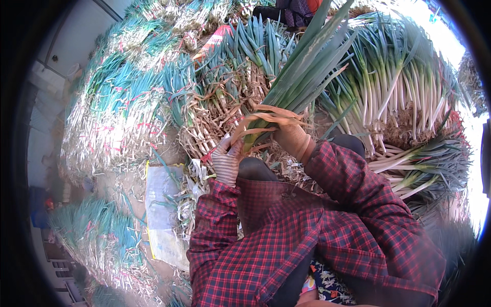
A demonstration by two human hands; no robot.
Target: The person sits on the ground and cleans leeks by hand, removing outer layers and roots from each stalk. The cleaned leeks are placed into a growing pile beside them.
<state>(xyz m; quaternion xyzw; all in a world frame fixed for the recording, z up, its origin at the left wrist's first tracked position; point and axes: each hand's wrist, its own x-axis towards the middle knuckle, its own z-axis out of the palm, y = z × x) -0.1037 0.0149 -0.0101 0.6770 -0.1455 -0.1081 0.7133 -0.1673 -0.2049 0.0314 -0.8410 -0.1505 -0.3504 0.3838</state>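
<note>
My left hand, in a worn striped glove, grips the lower part of a long green onion. Its broad green leaves fan up and away to the upper right. My right hand, in a tan glove, closes around the same plant just right of the left hand. Dry brown leaves hang loose across the stalk between both hands. Past my hands lies a row of untrimmed green onions with brown husks. The held plant's lower end is hidden behind my left hand and knee.
Cleaned green onions with white stalks are heaped at right, above another bunch. Tied bundles cover the left floor. A white woven sack lies beside peeled scraps. Part of another person shows at the top.
</note>
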